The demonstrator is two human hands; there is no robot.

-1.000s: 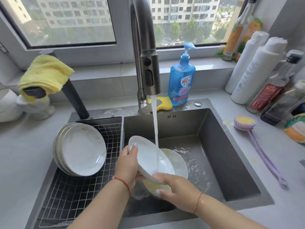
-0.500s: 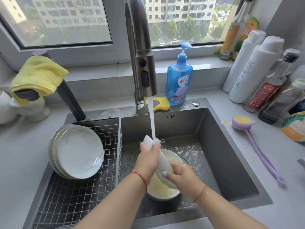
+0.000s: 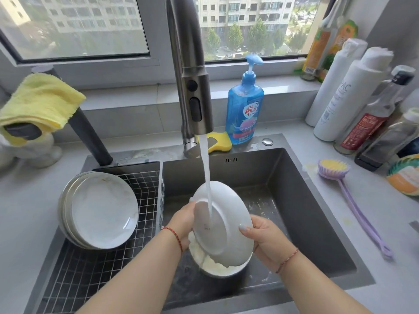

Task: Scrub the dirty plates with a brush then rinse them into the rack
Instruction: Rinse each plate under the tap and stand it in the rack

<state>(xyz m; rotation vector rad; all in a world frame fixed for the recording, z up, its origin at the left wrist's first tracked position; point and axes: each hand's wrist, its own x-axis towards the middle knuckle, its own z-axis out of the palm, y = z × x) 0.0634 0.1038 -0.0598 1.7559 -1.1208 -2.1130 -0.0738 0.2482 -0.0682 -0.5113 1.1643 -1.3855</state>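
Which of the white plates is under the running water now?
The plate held by both hands over the sink, its underside facing up. The others lean stacked in the rack, or lie below it.

Left hand [image 3: 184,220]: forearm reaching in from near left, red cord at wrist, fingers curled on plate [image 3: 223,219] rim. Right hand [image 3: 267,240]: forearm from near right, thumb over opposite rim, wrist cord.

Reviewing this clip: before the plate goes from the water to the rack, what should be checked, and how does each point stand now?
1. Both hands on plate: left hand and right hand hold opposite rims, grip ok.
2. Water stream hits plate's underside: ok.
3. Front face rinsed: cannot tell, it faces away.
4. Rack has free space beside stacked plates: ok.
5. Brush out of the way on counter: ok.
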